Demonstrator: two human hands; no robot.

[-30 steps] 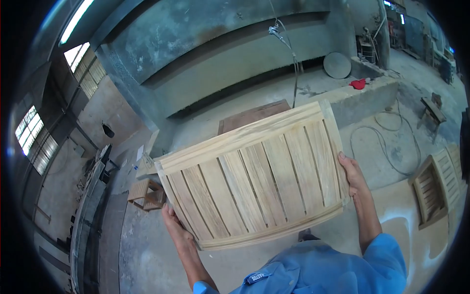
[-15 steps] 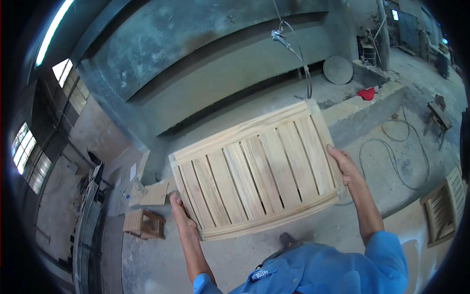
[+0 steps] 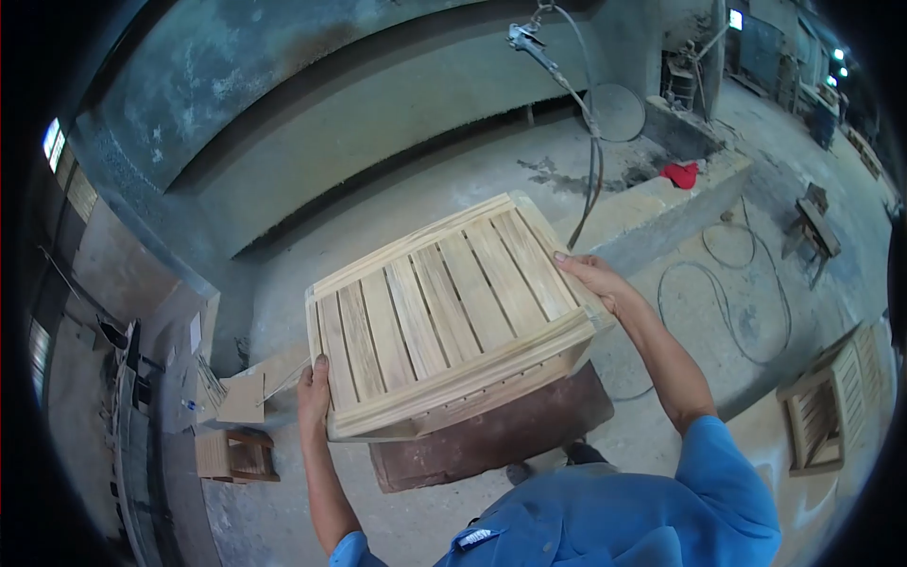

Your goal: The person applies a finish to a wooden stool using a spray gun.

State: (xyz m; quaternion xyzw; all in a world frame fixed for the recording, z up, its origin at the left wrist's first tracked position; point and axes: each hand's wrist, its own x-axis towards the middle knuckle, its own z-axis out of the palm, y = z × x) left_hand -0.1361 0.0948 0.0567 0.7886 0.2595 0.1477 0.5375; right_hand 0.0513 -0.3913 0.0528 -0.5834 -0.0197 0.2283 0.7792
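I hold a pale wooden slatted panel [image 3: 444,317] between both hands, its slatted face up and nearly level. My left hand [image 3: 313,390] grips its near left corner. My right hand [image 3: 593,281] grips the right edge near the far corner. The panel hangs just above a dark brown stand [image 3: 491,437] that shows under its near edge. My blue sleeves and shirt fill the bottom of the view.
A spray gun on a hose [image 3: 525,40] hangs at the top centre. A concrete ledge with a red cloth [image 3: 681,174] runs at the right. Another slatted wooden piece [image 3: 831,402] lies at the far right, a small wooden stool [image 3: 235,455] at the lower left, hoses on the floor.
The panel has tipped from facing me to lying almost flat and has come down over the brown stand. My view has dropped towards the floor.
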